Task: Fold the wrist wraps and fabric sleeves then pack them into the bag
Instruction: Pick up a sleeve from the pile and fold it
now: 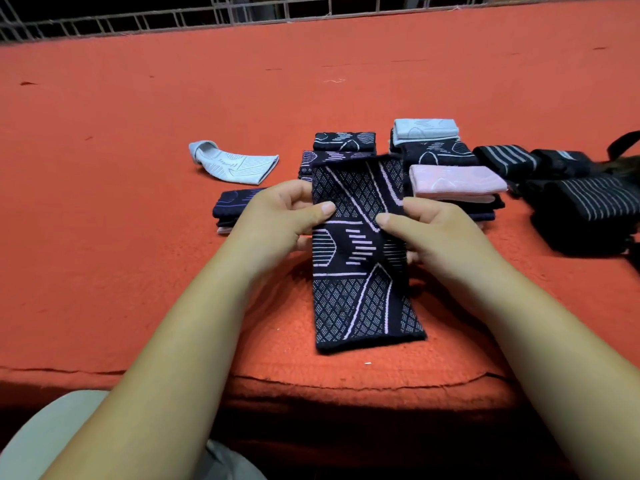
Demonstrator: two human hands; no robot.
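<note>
Sleeve (360, 258) (navy, patterned) pinched by left hand (277, 220) and right hand (433, 230).

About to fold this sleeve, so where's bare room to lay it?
Bare red cover lies left of the light blue sleeve and beyond the folded stacks. Crowded right of the dark sleeve: pink sleeve, striped wraps.

Two pale blue knit sleeves (232, 163), one folded pink knit sleeve (456, 181), at least five dark navy patterned knit sleeves (360, 247), three rolled black striped wrist wraps (504, 160).
</note>
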